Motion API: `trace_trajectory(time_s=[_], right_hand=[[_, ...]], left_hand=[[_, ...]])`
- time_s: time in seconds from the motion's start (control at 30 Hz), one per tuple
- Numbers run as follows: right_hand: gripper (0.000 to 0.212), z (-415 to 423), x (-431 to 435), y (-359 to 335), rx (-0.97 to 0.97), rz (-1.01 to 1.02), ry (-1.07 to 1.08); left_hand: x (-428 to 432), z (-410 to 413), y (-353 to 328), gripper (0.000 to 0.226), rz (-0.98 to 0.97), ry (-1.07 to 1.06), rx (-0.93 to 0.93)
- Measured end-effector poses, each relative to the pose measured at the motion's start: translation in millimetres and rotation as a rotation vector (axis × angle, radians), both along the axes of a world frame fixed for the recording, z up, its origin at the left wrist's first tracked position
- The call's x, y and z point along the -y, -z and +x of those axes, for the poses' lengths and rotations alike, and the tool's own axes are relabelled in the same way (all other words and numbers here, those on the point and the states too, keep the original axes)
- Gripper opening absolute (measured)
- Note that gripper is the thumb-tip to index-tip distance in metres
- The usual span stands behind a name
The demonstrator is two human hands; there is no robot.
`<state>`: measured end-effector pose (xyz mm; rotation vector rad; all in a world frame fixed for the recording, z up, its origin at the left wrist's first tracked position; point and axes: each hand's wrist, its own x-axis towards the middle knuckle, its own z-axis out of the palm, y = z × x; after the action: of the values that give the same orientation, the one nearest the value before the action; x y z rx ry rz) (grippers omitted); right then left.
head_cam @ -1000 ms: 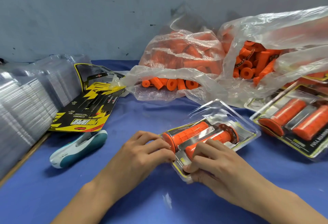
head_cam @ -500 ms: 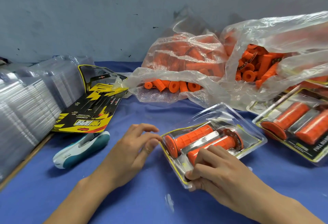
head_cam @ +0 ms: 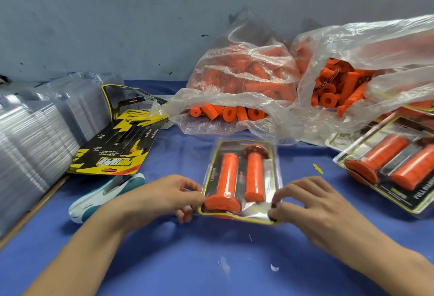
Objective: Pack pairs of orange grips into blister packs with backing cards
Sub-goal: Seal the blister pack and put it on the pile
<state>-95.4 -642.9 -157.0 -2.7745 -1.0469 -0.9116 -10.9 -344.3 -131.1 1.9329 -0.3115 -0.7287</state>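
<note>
Blister pack (head_cam: 270,178) at frame centre on blue cloth, two orange grips (head_cam: 226,178) inside, my left hand (head_cam: 162,199) pinching its lower left corner, my right hand (head_cam: 310,204) pinching the lower right, card print too blurred to read, finished pack (head_cam: 399,198) cut off at right edge.

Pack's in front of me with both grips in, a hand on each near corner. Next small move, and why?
Likely squeeze the near edge of the blister pack shut along its length. The left hand and right hand each pinch a near corner, both orange grips sit in their pockets, and the stapler lies untouched beside the left hand.
</note>
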Motion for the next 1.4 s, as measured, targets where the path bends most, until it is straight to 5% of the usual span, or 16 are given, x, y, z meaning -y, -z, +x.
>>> trace_trajectory(time_s=[0.13, 0.27, 0.73, 1.07, 1.13, 1.23, 1.33, 1.4], right_hand=[[0.068, 7, 12, 1, -0.098, -0.013, 0.209], [0.017, -1, -18, -3, -0.068, 0.153, 0.120], [0.016, 1, -28, -7, -0.069, -0.065, 0.031], [0.034, 4, -20, 1, -0.075, 0.081, 0.181], [0.037, 1, -32, 2, -0.010, 0.131, 0.214], [0.013, 1, -43, 2, 0.121, 0.129, 0.258], [0.017, 1, -44, 3, 0.187, 0.060, 0.275], [0.018, 2, -40, 4, 0.217, 0.027, 0.269]], left_hand=[[22, -20, 2, 0.021, -0.097, -0.125, -0.132], [40, -35, 6, 0.008, -0.171, -0.274, -0.140], [63, -30, 7, 0.020, -0.197, -0.332, -0.175], [83, -32, 9, 0.025, -0.357, -0.502, -0.225], [87, -35, 11, 0.025, -0.375, -0.503, -0.216], [94, -41, 12, 0.025, -0.395, -0.494, -0.211], [90, -43, 10, 0.026, -0.359, -0.448, -0.223], [81, -44, 9, 0.037, -0.242, -0.391, -0.060]])
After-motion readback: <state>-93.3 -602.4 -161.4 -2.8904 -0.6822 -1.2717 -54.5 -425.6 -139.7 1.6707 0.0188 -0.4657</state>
